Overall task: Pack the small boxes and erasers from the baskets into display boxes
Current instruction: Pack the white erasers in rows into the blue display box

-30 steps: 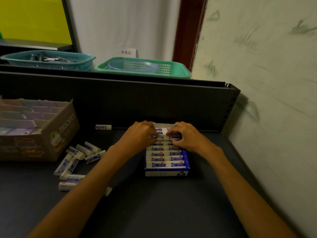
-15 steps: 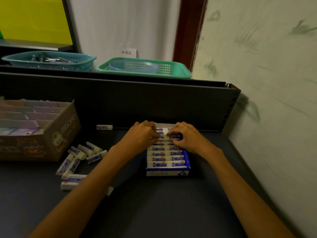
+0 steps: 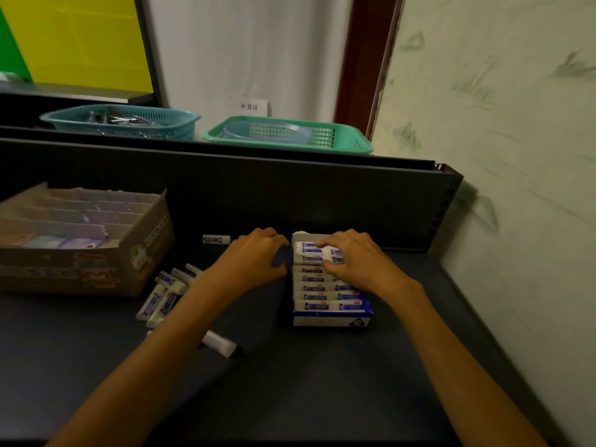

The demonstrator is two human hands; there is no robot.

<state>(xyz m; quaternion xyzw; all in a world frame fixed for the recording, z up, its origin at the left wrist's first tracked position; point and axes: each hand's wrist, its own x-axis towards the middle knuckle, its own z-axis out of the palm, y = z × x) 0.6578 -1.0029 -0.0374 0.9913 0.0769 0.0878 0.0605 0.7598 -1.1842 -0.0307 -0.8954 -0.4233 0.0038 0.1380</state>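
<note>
A small blue-and-white cardboard display box [image 3: 330,319] sits on the dark matte tabletop [image 3: 306,382], right of centre, near a dark upright back panel [image 3: 290,195]. Inside it, white rectangular erasers in blue-printed paper sleeves [image 3: 317,298] lie packed in tidy rows from near to far.

The right hand [image 3: 358,259] rests on the far rows, its fingers curled down onto the top erasers; whether it pinches one or only presses cannot be told. The left hand [image 3: 254,259] lies against the box's left wall, fingers bent and touching the far-left corner, with nothing visibly held.

Left of the box, a loose cluster of the same sleeved erasers [image 3: 164,296] lies scattered on the tabletop, partly hidden by the left forearm. One single eraser [image 3: 216,239] lies apart near the back panel, and another [image 3: 222,343] lies nearer.

At far left stands a brown corrugated cardboard box [image 3: 142,253] with card dividers and pale pastel packs inside. Beyond the panel, a teal plastic mesh basket [image 3: 174,119] holds shiny metal items, and a green plastic mesh basket [image 3: 342,140] holds a pale blue bowl-shaped piece.
</note>
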